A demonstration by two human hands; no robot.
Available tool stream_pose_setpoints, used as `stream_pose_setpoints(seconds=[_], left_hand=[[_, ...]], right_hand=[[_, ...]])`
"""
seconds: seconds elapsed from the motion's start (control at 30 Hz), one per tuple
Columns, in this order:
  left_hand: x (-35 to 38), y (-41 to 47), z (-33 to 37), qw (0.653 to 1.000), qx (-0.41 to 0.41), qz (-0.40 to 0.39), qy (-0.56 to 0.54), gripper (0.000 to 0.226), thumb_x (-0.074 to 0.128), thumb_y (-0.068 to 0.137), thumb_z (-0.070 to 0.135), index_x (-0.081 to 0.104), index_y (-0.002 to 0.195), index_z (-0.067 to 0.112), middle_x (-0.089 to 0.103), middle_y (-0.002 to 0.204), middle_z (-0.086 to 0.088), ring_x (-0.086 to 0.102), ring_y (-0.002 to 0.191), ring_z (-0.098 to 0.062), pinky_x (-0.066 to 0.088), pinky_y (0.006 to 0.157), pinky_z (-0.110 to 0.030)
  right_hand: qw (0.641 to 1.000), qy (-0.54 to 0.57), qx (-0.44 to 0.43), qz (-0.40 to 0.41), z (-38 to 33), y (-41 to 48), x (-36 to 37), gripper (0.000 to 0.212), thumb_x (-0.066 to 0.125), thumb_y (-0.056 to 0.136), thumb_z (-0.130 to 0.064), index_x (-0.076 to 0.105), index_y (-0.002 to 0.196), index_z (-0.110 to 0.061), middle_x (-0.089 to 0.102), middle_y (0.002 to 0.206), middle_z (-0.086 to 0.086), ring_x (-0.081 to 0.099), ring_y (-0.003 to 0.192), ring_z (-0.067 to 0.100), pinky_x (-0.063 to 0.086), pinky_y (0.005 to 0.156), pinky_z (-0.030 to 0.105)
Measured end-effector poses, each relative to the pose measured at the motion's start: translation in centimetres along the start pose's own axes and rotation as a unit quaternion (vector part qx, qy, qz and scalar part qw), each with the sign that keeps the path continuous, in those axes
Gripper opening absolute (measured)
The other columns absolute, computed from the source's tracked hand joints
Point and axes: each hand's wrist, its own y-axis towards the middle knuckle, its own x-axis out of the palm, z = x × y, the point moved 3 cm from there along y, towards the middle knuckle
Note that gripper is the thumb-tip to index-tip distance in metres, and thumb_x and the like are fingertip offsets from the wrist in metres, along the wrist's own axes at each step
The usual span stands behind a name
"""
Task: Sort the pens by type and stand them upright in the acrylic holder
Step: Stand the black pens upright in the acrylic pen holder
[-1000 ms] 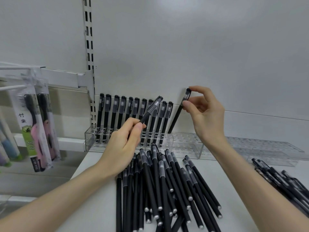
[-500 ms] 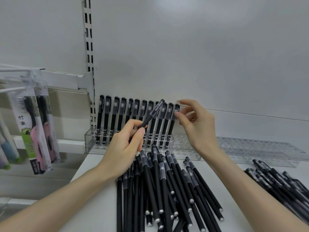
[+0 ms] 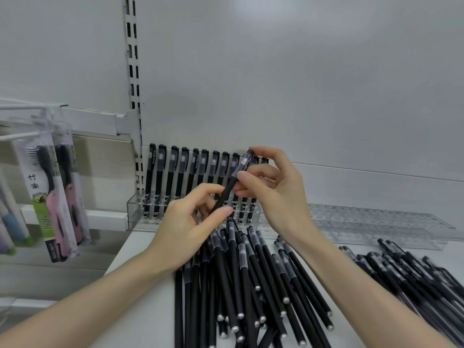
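A clear acrylic holder stands at the back of the white shelf with a row of several black capped pens upright in it. In front of it, both hands hold one black pen tilted with its cap up and to the right. My left hand grips its lower barrel. My right hand pinches it near the cap. A heap of several black pens lies on the shelf below the hands.
More acrylic holder sections extend to the right, holding nothing. A second pile of black pens lies at the right edge. Packaged toothbrushes hang on hooks to the left. A slotted upright runs up the back wall.
My right hand stood its pen in the holder at the row's right end, let go, then came left and took hold of the pen that my left hand holds.
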Motion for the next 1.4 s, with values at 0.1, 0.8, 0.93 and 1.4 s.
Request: stream_pose_setpoints(seconds=[0.1,0.8,0.93,1.4], left_hand=[[-0.1,0.0,-0.1,0.999,0.002,0.007,0.049,0.025,0.064,0.08,0.045,0.063,0.104,0.037,0.061,0.086,0.012,0.056,0.077,-0.005,0.039,0.072,-0.014],[1.0,0.1,-1.1,0.958,-0.013,-0.113,0.264,0.073,0.007,0.082,0.064,0.066,0.111,0.034,0.045,0.114,0.026,0.027,0.114,0.011,0.006,0.1,-0.019],[1.0,0.0,-1.1,0.955,-0.012,-0.118,0.273,0.075,0.005,0.082,0.063,0.066,0.111,0.032,0.044,0.116,0.026,0.028,0.115,0.007,0.008,0.101,-0.022],[1.4,0.2,-0.5,0.95,-0.034,-0.099,0.293,0.05,0.025,0.099,0.047,0.058,0.068,0.025,0.046,0.107,0.014,0.03,0.104,0.001,0.008,0.093,-0.021]], right_hand=[[0.999,-0.03,-0.019,0.016,-0.7,0.4,-1.0,0.038,0.062,0.087,0.004,0.055,0.118,-0.018,0.069,0.082,0.011,0.07,0.072,0.021,0.059,0.072,0.031],[0.967,-0.224,-0.096,0.074,1.6,2.4,-5.4,0.042,0.063,0.086,0.002,0.057,0.105,-0.036,0.059,0.083,-0.009,0.065,0.075,0.024,0.056,0.077,0.044],[0.963,-0.252,-0.079,0.058,2.6,2.3,-5.4,0.038,0.065,0.085,0.001,0.06,0.104,-0.031,0.061,0.08,-0.008,0.063,0.075,0.017,0.051,0.073,0.026],[0.944,-0.323,-0.056,0.045,2.1,1.9,-5.5,0.034,0.063,0.086,0.0,0.063,0.113,-0.022,0.063,0.083,-0.006,0.064,0.076,0.018,0.054,0.078,0.041]])
